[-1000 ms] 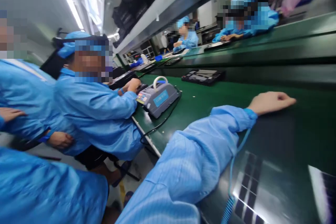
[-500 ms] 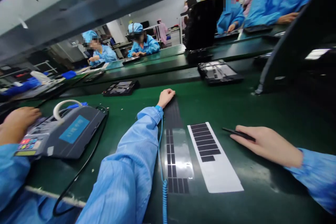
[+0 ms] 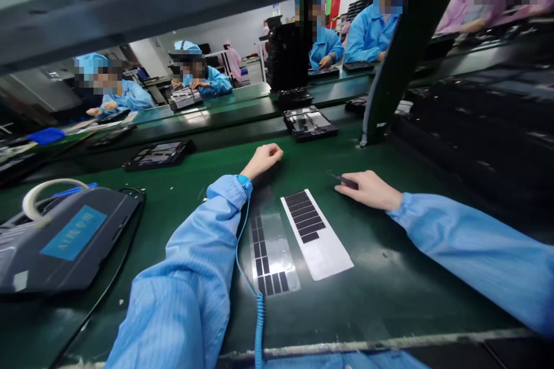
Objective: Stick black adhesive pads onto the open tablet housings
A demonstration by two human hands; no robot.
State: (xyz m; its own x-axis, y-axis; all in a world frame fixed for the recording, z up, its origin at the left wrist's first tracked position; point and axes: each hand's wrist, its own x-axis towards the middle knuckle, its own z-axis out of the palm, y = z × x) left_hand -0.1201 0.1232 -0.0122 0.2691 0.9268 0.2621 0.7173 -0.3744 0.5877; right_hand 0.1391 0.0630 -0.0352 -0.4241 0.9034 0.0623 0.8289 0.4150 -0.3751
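My left hand (image 3: 264, 160) is beyond the far end of a clear sheet (image 3: 279, 251) that carries rows of black rectangular pieces. Its fingers are curled together, and I cannot make out whether something is between them. A blue wrist band (image 3: 244, 183) with a coiled cord (image 3: 259, 317) is on that wrist. On the right, my right hand (image 3: 374, 189) grips black tweezers (image 3: 348, 183), their tips pointing left. Between the two arms lies a white sheet (image 3: 329, 256) with a column of black strips on its far half.
A grey tape dispenser (image 3: 93, 262) with a black cable stands at left. Open black devices (image 3: 309, 123) lie along the far side. A dark post (image 3: 389, 78) rises at right, beside stacked black items (image 3: 480, 150). Co-workers in blue sit across the line.
The view has swung to the right. My right hand with the tweezers has come nearer to my left hand and the white sheet. Another person's hand at the tape dispenser has left the view.
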